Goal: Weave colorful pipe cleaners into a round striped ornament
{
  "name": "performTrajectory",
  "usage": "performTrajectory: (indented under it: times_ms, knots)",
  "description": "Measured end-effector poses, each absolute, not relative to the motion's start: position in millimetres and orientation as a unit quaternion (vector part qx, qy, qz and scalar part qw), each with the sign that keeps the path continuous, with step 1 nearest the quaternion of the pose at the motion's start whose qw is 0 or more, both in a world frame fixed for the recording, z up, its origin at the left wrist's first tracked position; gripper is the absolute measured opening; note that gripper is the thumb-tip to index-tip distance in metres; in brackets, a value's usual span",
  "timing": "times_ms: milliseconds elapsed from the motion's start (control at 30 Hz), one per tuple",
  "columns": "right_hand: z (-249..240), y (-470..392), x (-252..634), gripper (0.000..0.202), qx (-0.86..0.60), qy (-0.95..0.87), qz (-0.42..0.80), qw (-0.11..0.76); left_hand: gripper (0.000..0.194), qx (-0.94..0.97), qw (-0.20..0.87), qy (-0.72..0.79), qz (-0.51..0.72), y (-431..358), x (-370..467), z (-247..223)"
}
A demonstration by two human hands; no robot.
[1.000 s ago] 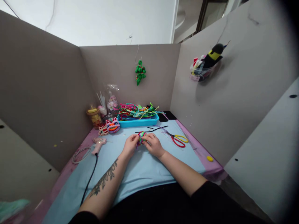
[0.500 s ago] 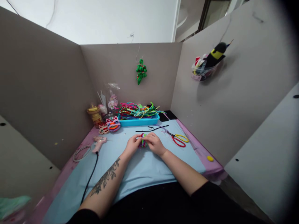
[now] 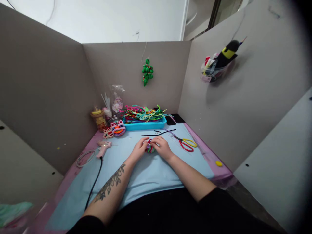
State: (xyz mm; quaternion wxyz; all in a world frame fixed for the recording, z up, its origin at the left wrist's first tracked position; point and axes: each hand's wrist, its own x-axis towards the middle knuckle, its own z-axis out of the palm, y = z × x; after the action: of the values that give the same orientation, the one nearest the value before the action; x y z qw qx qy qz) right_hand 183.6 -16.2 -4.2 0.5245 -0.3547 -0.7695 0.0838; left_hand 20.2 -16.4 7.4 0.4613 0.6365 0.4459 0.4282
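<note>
A small multicoloured fuzzy piece [image 3: 150, 148], with red, green and purple in it, is held between my two hands over the blue cloth [image 3: 156, 172]. My left hand [image 3: 139, 148] grips its left side, fingers closed round the edge. On the other side, my right hand [image 3: 162, 147] pinches the piece near its top. The fingers partly cover it. Just beyond the hands lie black fuzzy stems [image 3: 156, 135]. To the right rest scissors [image 3: 186, 145] with one red and one yellow handle.
A blue tray [image 3: 145, 126] of coloured stems stands at the back, near two lion-face pieces [image 3: 118, 129]. A pink glue gun [image 3: 104, 149] with a black cord lies left. Dark phones [image 3: 178, 118] are back right. A green ornament [image 3: 147, 73] hangs on the partition.
The piece has turned between my fingers and shows a rounder side. My right fingers have shifted slightly on it. The view has tilted a little.
</note>
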Motion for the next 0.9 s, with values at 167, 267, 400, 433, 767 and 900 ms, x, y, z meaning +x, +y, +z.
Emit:
performTrajectory:
  times_ms: [167,267,400,433,767,900]
  knots:
    - [-3.4,-16.4,183.6,0.011,-0.397,-0.748,0.128,0.516,0.051,0.688,0.401,0.427,0.428,-18.4,18.1,6.8]
    - [-2.6,-16.6,185.0,0.01,-0.419,-0.734,0.165,0.508,0.047,0.712,0.377,0.42,0.419,-17.4,16.4,4.6]
    - [-3.1,-16.0,186.3,0.005,-0.428,-0.723,0.213,0.499,0.045,0.716,0.392,0.407,0.411,-15.8,14.3,3.1]
    - [-3.8,-15.5,186.2,0.005,-0.429,-0.718,0.224,0.5,0.047,0.716,0.404,0.399,0.406,-15.2,13.8,2.7]
    - [-12.4,-8.1,182.8,0.013,-0.426,-0.655,0.333,0.528,0.04,0.753,0.35,0.405,0.384,-9.3,11.9,-6.7]
    - [-9.1,-7.8,181.1,0.017,-0.403,-0.628,0.388,0.541,0.029,0.745,0.297,0.446,0.397,-8.4,11.3,-7.2]
